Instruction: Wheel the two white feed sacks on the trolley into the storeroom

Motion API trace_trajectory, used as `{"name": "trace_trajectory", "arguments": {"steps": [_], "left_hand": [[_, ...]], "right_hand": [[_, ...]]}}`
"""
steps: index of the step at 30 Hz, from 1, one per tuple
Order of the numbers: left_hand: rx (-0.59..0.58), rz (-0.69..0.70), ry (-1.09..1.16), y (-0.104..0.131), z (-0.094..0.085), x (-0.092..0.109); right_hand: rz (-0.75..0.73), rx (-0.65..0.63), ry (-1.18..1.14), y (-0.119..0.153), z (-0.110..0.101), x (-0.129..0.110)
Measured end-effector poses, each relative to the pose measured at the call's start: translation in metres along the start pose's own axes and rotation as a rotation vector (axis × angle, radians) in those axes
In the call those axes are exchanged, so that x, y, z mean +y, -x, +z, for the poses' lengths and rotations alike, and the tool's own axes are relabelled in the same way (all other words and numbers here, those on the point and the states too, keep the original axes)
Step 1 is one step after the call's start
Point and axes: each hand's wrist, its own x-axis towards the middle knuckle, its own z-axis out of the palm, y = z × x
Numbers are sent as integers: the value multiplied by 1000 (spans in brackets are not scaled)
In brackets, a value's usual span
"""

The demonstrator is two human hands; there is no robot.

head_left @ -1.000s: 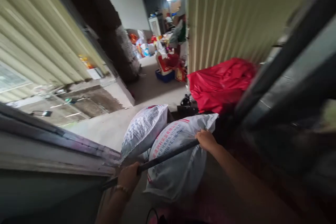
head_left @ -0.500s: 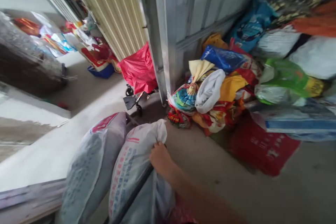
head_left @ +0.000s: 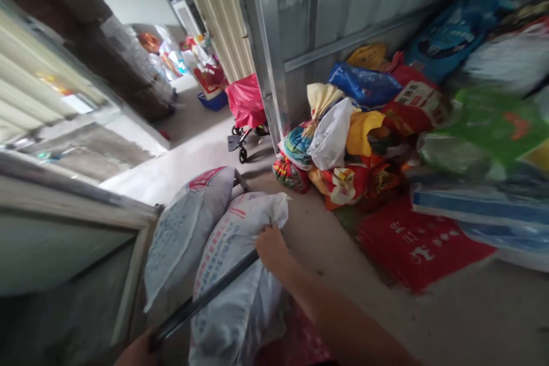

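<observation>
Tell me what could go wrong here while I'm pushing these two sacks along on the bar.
The two white sacks lean loose against the dark bar; a jolt could tip one off. The right hand grips the bar right beside a sack, so the sack might press on the fingers. The bag pile and the red-covered pram crowd the doorway ahead, so the load may snag. The left hand is barely in view.

A storage shed or warehouse is shown: bare concrete floor (head_left: 326, 240), corrugated metal walls (head_left: 343, 6), filled woven sacks (head_left: 189, 229) in the near foreground, and bagged goods (head_left: 386, 126) heaped against the right wall.
</observation>
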Motion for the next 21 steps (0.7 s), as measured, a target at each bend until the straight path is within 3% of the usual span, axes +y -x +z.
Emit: {"name": "trace_trajectory", "arguments": {"steps": [5, 13, 21], "left_hand": [[-36, -47, 66, 95, 40, 36], [-71, -103, 136, 265, 120, 118], [-5, -112, 261, 432, 226, 201]], "right_hand": [[-67, -53, 46, 93, 18, 19], [-132, -189, 70, 263, 49, 60], [-206, -237, 157, 439, 107, 116]]}}
